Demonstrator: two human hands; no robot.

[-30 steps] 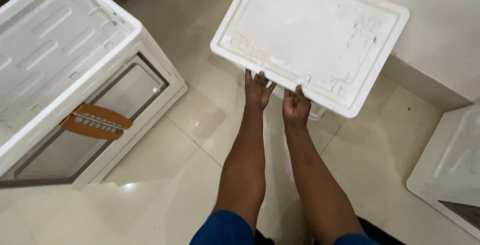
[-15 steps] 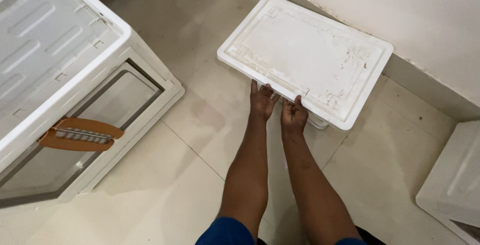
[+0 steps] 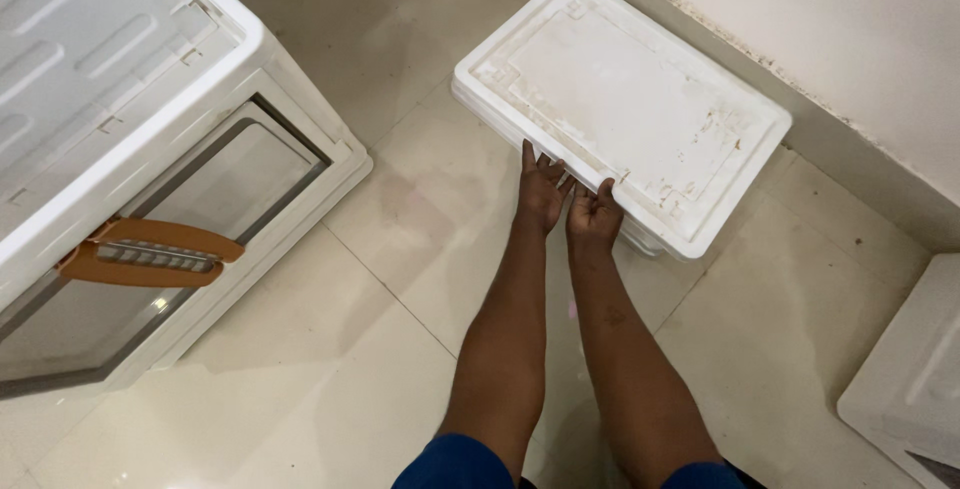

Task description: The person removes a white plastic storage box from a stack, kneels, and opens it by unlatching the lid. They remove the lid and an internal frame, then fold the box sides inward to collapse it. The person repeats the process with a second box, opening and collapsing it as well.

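both hands grip the near long edge of a white box. the left hand [image 3: 541, 192] has its fingers spread flat up against that edge, palm under the rim. the right hand [image 3: 594, 217] sits just beside it, almost touching, fingers curled over the same edge; each hand is closed on the box rather than open in the air. both forearms reach straight out from blue sleeves at the bottom of the view.

the box [image 3: 625, 104] is a flat, lidded rectangle with scuffed brownish marks on its top. it lies at an angle to the floor tiles, its far corner close to the wall [image 3: 850, 39]. whether it rests fully on the floor [image 3: 400, 209] or is partly lifted cannot be told.

to the left, well apart, stands a big white crate [image 3: 120, 139] with a clear side panel and an orange handle [image 3: 150, 252]. at the lower right corner, part of another white container [image 3: 910, 379] shows.
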